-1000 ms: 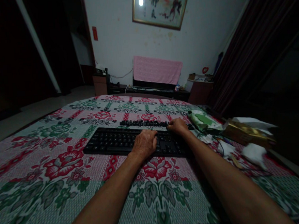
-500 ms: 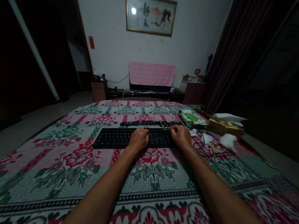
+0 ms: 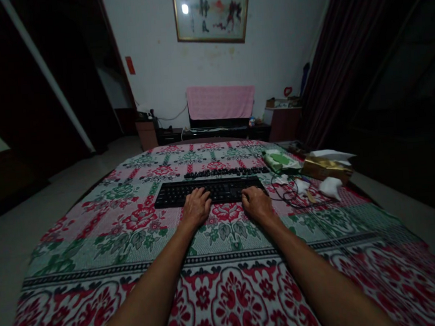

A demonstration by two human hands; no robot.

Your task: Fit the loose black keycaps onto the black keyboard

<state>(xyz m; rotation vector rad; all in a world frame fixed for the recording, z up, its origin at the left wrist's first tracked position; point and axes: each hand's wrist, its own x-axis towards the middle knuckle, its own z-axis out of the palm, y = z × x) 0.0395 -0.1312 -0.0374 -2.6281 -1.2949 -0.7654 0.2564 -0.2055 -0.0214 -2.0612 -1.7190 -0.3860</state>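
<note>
A black keyboard (image 3: 172,194) lies flat on the patterned tablecloth (image 3: 141,248) in front of me. My left hand (image 3: 196,206) rests at its near edge, fingers apart and lying over the middle keys, holding nothing. Over the right end of the keyboard is my right hand (image 3: 256,203), its fingers curled in. What those fingers hold, if anything, is hidden. Behind the keyboard runs a row of small loose black pieces (image 3: 225,172) that look like keycaps.
To the right are a thin dark cable (image 3: 289,197), crumpled white tissue (image 3: 331,188), a green-and-white packet (image 3: 280,160) and a golden tissue box (image 3: 325,169). Across the room, a pink cloth (image 3: 220,102) hangs over a screen on a low cabinet.
Both hands have drawn back towards me, uncovering more keys. The keyboard appears shifted right and straighter. My left fingers have spread. The camera view has also shifted.
</note>
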